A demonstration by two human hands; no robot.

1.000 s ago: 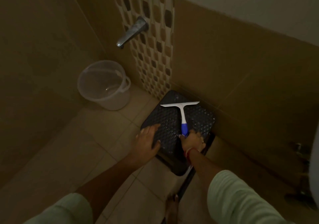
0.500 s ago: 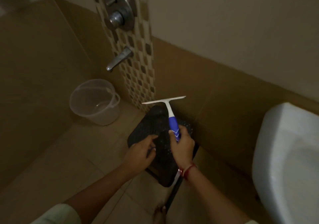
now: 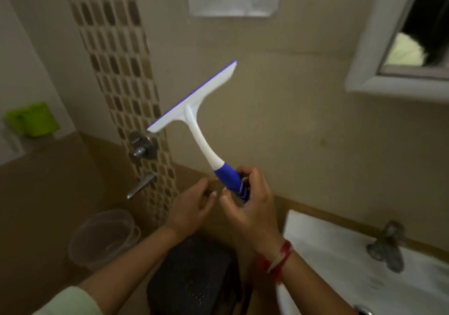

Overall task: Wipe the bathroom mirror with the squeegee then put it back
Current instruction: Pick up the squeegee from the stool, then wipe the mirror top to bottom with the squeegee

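while the wipe is not yet begun: a person stands in a dim bathroom with the squeegee [image 3: 194,118] raised at centre frame, clear of the wall tiles behind it.
right hand: the right hand [image 3: 250,205] is curled round the blue grip at the bottom of the handle, fingers closed on it.
left hand: the left hand [image 3: 192,207] hovers just beside the grip, fingers loosely spread, holding nothing, not clearly touching the handle.
long axis: the handle runs from the grip at lower centre up and to the left; the blade crosses its top, slanting from left of centre up toward the right.
blade edge: the blue rubber lip faces the upper left of the frame, away from the mirror [image 3: 413,35] at upper right.
risk: held only at its tail end, the squeegee looks liable to twist or slip if the grip is wet.
risk two: swinging it right toward the mirror could likely knock the blade on the white frame, or over the basin [image 3: 340,254] at lower right.
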